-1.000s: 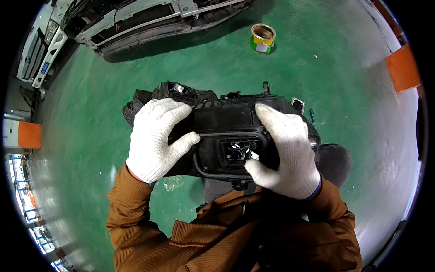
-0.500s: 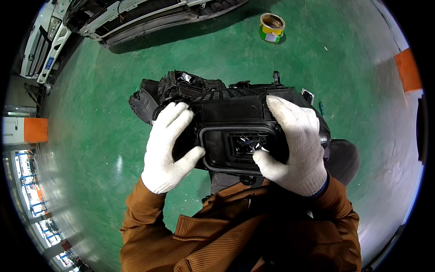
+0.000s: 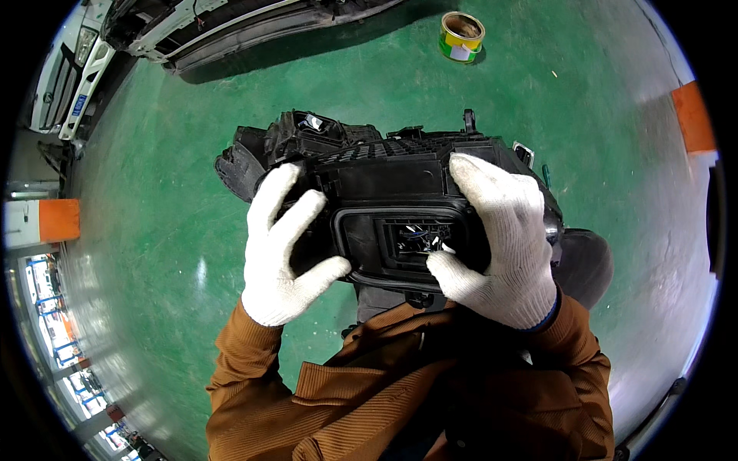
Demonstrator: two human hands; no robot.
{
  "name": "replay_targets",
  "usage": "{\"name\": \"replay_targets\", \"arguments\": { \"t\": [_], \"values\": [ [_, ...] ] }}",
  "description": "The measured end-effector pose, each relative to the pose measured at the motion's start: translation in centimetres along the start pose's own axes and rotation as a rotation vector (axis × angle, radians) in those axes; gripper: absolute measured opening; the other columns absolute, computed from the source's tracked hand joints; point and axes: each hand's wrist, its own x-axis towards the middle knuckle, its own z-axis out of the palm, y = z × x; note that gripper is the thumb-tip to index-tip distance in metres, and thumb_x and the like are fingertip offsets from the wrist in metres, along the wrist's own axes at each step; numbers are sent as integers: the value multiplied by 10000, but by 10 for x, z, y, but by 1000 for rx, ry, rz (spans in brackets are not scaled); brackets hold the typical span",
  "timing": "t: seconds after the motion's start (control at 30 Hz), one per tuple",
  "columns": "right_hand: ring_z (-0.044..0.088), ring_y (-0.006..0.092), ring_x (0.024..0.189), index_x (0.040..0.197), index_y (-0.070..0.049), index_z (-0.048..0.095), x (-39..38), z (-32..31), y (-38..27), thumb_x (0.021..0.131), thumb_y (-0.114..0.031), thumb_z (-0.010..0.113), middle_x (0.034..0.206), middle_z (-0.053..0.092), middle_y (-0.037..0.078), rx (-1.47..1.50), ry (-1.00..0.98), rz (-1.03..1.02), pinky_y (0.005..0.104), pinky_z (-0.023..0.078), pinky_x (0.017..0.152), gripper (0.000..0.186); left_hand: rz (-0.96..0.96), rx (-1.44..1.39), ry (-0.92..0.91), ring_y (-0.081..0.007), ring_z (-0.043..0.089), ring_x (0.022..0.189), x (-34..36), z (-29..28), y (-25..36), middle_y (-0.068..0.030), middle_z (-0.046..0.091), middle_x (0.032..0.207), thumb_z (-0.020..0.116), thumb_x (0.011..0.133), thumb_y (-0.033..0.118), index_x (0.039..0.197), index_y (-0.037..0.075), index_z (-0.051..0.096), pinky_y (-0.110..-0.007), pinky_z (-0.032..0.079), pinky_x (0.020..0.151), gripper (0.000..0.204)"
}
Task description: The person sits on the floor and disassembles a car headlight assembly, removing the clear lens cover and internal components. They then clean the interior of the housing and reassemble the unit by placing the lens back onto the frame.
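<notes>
A bulky black plastic housing lies across my grey-clad legs. Its near face has a rectangular opening framed by a dark seal, with wires and small white parts inside. My left hand, in a white knit glove, rests on the housing’s left part with fingers spread and thumb beside the opening. My right hand, gloved likewise, grips the right part, its forefinger on the upper edge and thumb at the opening’s lower right. A small silver-framed piece shows behind the right hand.
The green floor holds a yellow-and-green open tin beyond the housing. A stripped vehicle front spans the top, beside a white vehicle at upper left. Orange-painted blocks stand at both sides, with shelving at lower left.
The housing and both hands have shifted right and upward in the picture. My left hand’s fingers have spread wider apart; my right hand keeps its hold.
</notes>
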Motion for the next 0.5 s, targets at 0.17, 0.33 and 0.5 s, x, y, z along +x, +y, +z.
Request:
{"name": "replay_targets", "arguments": {
  "t": [0.17,0.33,0.5],
  "values": [
    [678,388,1181,1460,-25,560,-2,4,-1,645,-174,845,1388,674,197,-3,20,-34,498,505,995,876,-57,34,-78,-471,406,1576,4,1,2,-295,391,1699,908,867,330,1531,44,591,-555,365,1281,790],
    [705,411,1126,1449,-22,564,3,3,2,636,-144,841,1362,688,217,35,38,-67,503,537,931,868,-3,71,-32,-516,360,1592,4,5,1,-308,401,1693,871,861,247,1486,45,636,-609,303,1300,697],
    [712,425,1124,1435,-14,577,1,4,3,659,-120,807,1352,694,228,39,48,-75,502,537,932,816,127,183,-120,-588,275,1607,-2,1,11,-298,431,1684,940,805,350,1443,109,686,-697,237,1293,728]
  ]
}}
